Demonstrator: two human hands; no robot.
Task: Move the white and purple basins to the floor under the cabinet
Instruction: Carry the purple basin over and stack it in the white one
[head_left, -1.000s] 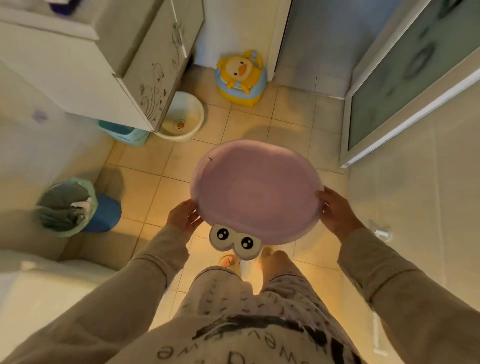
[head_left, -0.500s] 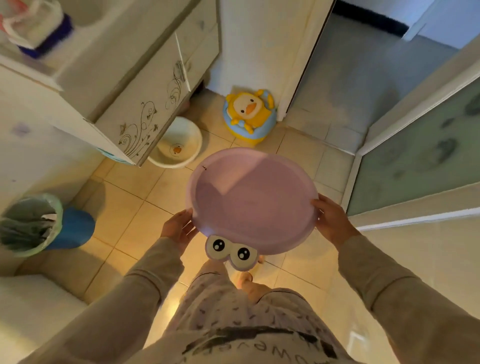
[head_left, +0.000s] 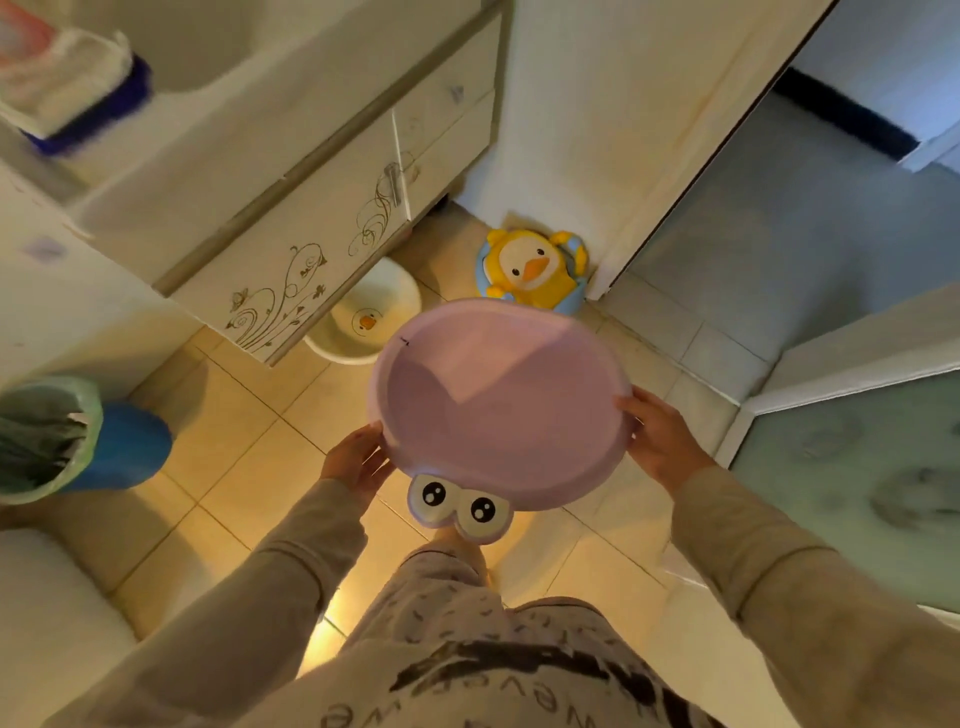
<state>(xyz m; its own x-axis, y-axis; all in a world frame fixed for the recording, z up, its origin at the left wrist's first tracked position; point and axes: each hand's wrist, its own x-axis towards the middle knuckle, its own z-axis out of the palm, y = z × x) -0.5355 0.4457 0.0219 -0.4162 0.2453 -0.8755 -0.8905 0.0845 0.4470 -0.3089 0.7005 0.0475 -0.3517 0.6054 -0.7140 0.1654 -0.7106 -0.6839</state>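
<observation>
I hold the purple basin (head_left: 498, 410) in the air over the tiled floor, its cartoon eyes handle toward me. My left hand (head_left: 358, 460) grips its left rim and my right hand (head_left: 657, 441) grips its right rim. The white basin (head_left: 363, 325) with a small duck print sits on the floor, half tucked under the front edge of the white cabinet (head_left: 311, 249). The purple basin is to the right of and nearer than the white one, and hides part of the floor below.
A yellow duck potty (head_left: 530, 270) stands against the wall by the doorway. A blue bin with a green liner (head_left: 78, 441) sits at the left. A glass shower door (head_left: 857, 467) is at the right. A white fixture (head_left: 47, 613) fills the lower left.
The view has tilted up and moved toward the cabinet. The purple basin has gone forward with both hands, now closer to the white basin and the duck potty.
</observation>
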